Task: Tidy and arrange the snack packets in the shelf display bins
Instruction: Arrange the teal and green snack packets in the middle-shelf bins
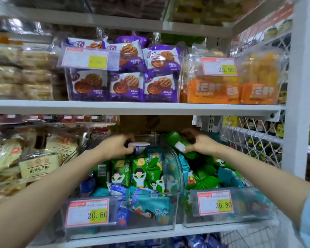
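Two clear display bins stand side by side on the lower shelf. The left bin [120, 228] holds upright green packets [139, 174], teal ones and a few blue ones. My left hand [116, 145] reaches to its back and grips a blue-and-white packet [139, 146]. The right bin [227, 221] holds a loose heap of green and teal packets. My right hand [200, 141] holds a green packet [179, 142] tilted above that heap, near the divider between the bins.
The shelf above carries a bin of purple biscuit packets [125, 74] and a bin of orange packets [231, 90]. Beige packets [38, 165] fill the bin to the left. A white upright post [297, 104] and wire mesh [249, 136] close off the right side.
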{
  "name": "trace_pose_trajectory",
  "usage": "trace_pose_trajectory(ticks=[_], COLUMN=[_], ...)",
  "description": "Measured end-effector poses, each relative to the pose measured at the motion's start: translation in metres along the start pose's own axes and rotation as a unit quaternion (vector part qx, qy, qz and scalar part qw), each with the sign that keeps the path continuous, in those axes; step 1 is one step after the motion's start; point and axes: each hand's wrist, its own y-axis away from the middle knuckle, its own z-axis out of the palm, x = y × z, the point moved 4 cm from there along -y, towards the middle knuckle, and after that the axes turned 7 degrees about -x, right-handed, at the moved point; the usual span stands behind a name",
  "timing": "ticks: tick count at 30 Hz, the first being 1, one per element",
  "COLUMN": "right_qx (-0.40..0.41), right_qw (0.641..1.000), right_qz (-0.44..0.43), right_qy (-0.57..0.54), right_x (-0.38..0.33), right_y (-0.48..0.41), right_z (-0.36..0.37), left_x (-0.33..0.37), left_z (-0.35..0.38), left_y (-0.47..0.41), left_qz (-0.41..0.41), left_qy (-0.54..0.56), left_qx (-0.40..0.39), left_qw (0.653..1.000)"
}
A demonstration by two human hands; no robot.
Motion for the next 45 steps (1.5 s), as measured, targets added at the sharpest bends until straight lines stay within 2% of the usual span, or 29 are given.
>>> trace_pose_trajectory(ticks=[3,7,10,13,17,20,23,25,28,30,33,36,42,45], right_qx=[-0.027,-0.041,-0.029,-0.014,-0.051,-0.039,0.004,0.018,0.021,0.035,0.041,0.035,0.025,0.024], right_qw=[0.999,0.999,0.996,0.989,0.978,0.970,0.972,0.971,0.971,0.970,0.971,0.972,0.973,0.974], right_qz=[0.013,-0.006,-0.051,-0.108,-0.132,-0.128,-0.106,-0.095,-0.082,-0.070,-0.061,-0.061,-0.068,-0.080], right_qy=[0.016,0.005,-0.072,-0.097,-0.153,-0.203,-0.210,-0.221,-0.224,-0.228,-0.228,-0.223,-0.217,-0.210], right_x=[0.008,0.001,-0.020,-0.048,-0.078,-0.085,-0.081,-0.077,-0.069,-0.061,-0.056,-0.055,-0.056,-0.061], right_y=[0.004,0.007,0.010,0.013,0.014,0.012,0.011,0.014,0.019,0.018,0.016,0.012,0.008,0.010], right_z=[0.009,0.011,0.007,0.010,0.026,0.029,0.023,0.017,0.009,0.005,0.005,0.006,0.012,0.012], left_x=[-0.002,-0.001,0.005,0.018,0.035,0.045,0.044,0.032,0.001,-0.021,-0.040,-0.044,-0.047,-0.034], left_z=[-0.006,-0.005,-0.006,-0.010,-0.012,-0.012,-0.010,-0.009,-0.007,0.003,0.024,0.039,0.030,0.015], left_y=[0.002,0.002,0.000,0.001,0.003,0.005,0.004,-0.001,-0.019,-0.034,-0.048,-0.052,-0.051,-0.041], left_qz=[-0.033,-0.024,0.011,0.036,0.034,0.041,0.051,0.034,-0.019,-0.045,-0.070,-0.094,-0.100,-0.075], left_qy=[0.032,0.131,0.309,0.428,0.526,0.550,0.524,0.479,0.281,0.161,0.117,0.111,-0.010,0.010], left_qx=[0.047,0.089,0.095,0.073,0.052,0.033,0.009,0.027,0.082,0.033,-0.065,-0.118,-0.066,-0.024], left_qw=[0.998,0.987,0.946,0.900,0.848,0.833,0.850,0.877,0.956,0.985,0.989,0.982,0.993,0.997])
